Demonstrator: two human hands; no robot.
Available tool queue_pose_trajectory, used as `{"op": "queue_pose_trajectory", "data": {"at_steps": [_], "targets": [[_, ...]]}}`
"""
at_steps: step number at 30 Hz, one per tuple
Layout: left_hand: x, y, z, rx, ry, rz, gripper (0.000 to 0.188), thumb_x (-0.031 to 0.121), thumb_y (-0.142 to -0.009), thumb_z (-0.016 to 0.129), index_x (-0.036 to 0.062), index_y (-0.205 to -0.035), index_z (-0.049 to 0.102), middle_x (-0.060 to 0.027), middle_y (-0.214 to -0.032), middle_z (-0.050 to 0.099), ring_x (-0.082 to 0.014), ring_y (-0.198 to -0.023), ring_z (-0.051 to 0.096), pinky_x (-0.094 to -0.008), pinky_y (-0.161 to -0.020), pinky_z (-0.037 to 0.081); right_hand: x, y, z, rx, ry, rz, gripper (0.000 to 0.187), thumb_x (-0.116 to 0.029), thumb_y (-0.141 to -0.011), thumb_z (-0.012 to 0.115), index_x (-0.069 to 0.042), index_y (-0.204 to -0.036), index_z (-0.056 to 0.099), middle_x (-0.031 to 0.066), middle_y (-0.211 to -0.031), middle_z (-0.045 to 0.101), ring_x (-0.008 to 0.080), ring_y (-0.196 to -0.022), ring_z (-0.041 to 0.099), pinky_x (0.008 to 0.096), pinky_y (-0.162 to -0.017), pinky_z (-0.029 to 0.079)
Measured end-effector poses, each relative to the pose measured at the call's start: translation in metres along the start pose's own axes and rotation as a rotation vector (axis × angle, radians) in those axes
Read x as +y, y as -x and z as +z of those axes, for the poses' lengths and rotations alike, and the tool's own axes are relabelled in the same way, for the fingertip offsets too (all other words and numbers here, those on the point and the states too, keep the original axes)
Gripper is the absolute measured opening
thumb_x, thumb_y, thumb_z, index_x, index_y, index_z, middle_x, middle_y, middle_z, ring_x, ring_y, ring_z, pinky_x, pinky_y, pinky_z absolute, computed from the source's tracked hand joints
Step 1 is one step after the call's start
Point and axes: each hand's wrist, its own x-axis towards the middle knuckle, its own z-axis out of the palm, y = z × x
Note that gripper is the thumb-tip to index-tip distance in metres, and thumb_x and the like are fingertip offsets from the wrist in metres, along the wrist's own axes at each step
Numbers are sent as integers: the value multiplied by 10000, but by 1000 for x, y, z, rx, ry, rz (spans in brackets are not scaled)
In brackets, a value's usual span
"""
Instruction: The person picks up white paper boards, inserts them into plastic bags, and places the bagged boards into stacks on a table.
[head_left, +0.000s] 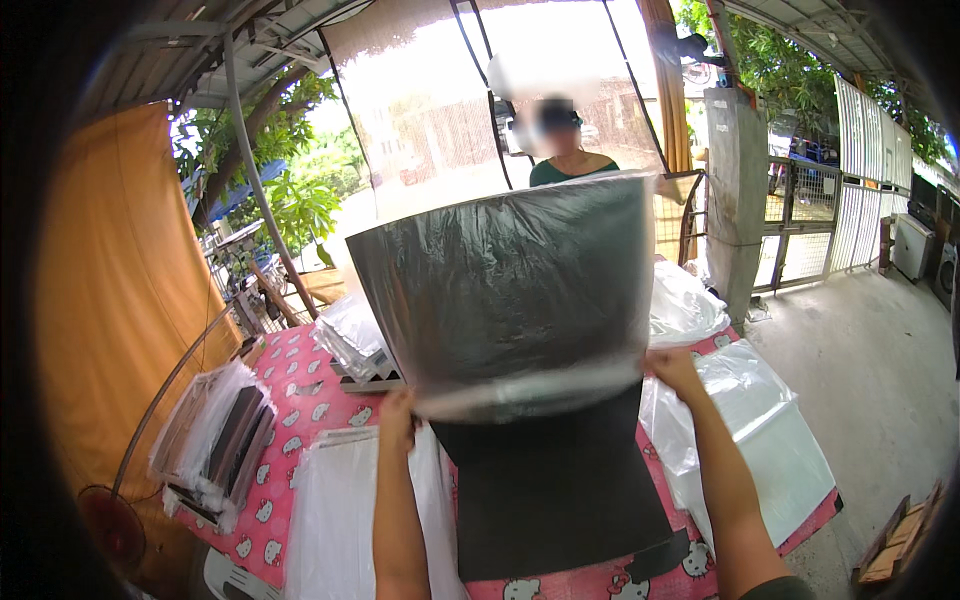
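My left hand (397,420) pinches the lower left corner of a large clear plastic bag (530,390), and my right hand (675,372) grips its right edge. Inside the raised bag, a dark flat sheet (510,280) shows through the wrinkled film. Below the bag, a matte black sheet (555,500) lies on the table; whether it joins the bagged one is hidden. Beside my left forearm lies a pile of white plastic bags (345,510). To the right, near my right forearm, is another stack of clear plastic bags (750,430).
A pink patterned cloth covers the table (290,375). Wrapped dark panels (225,435) sit at its left, and more plastic-wrapped pieces (357,335) lie behind. Across the table is a person (570,165). A concrete post (733,190) stands at right, an orange curtain (115,300) hangs left.
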Motion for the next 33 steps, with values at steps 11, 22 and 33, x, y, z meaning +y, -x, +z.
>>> {"op": "queue_pose_trajectory", "data": {"at_steps": [11,22,33], "targets": [[-4,-9,38,-43,-103,121,354,96,-803,575,-7,-1130,491,-84,-1078,555,-176,-957,515,-305,-862,386,4,-41,46,92,-359,80,286,-235,-751,628,40,-735,554,34,-601,538,95,-564,471,285,-509,378],[-83,214,-23,-30,5,-625,687,42,-793,578,107,-1345,174,-186,-1064,535,-222,-878,569,-325,-733,483,51,211,21,-226,-366,706,425,-176,-735,656,59,-1065,525,104,-908,603,143,-797,553,277,-688,452],[-29,375,-13,363,-11,-439,548,-88,-726,554,7,-1220,337,-163,-1013,535,-203,-930,537,-312,-784,458,-65,363,-62,-203,-446,1036,514,-9,-749,607,-6,-1208,376,150,-844,589,176,-758,593,250,-611,481]]}}
